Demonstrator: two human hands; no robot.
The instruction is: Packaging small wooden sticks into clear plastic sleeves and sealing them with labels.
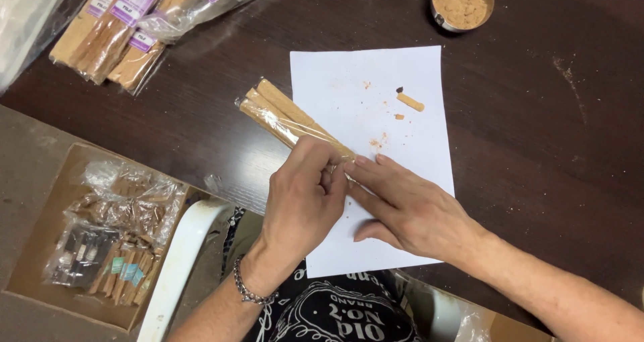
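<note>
Both hands at near edge of dark wooden table (537,114), meeting over lower left part of white paper sheet (376,114).

Left hand (302,201): fingers curled and pressed together, pinching near end of clear sleeve of tan sticks (285,117). Metal chain bracelet (249,289) on wrist.

Right hand (409,208): fingers extended, close together, tips touching same end of sleeve right beside left fingertips. Exact grip hidden behind left fingers, cannot tell whether pinching or only pressing.

Sleeve of tan sticks: lying diagonally, far end pointing toward far left corner of table, straddling left edge of sheet. Near end covered by fingers. Plastic wrap visible over at least lower sticks.

On sheet, toward its right edge: short broken stick piece (410,102), small dark crumb just beside it, a few tan crumbs scattered near middle.

Far edge of table, right of centre: round metal bowl of tan powder (462,3). Small greyish lump just left of bowl, too cut off to identify.

Far left corner of table: stack of packed stick bundles with purple labels (127,26), overlapping, in clear plastic.

Off table, lower left: open cardboard box (40,248) on floor holding crumpled plastic bags and small sticks. White chair rail (181,261) between box and lap.
</note>
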